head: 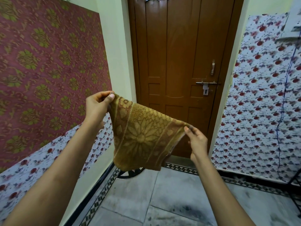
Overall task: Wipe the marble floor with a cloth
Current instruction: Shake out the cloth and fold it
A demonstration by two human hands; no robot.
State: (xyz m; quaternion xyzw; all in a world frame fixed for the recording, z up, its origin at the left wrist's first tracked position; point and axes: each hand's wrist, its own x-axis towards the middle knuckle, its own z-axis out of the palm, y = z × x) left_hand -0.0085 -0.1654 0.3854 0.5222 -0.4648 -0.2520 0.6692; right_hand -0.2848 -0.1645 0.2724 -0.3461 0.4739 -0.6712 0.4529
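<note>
At the frame's centre, the cloth [143, 136] hangs spread in the air, well above the marble floor [171, 198]. The left hand [97, 105] and right hand [196, 142] each pinch an upper corner. Such thin fingertip pinches risk a corner slipping, so the cloth would bunch before wiping begins.

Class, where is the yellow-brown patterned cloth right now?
In the head view, the yellow-brown patterned cloth hangs mid-frame, stretched between the left hand and right hand, before the brown wooden door.
</note>
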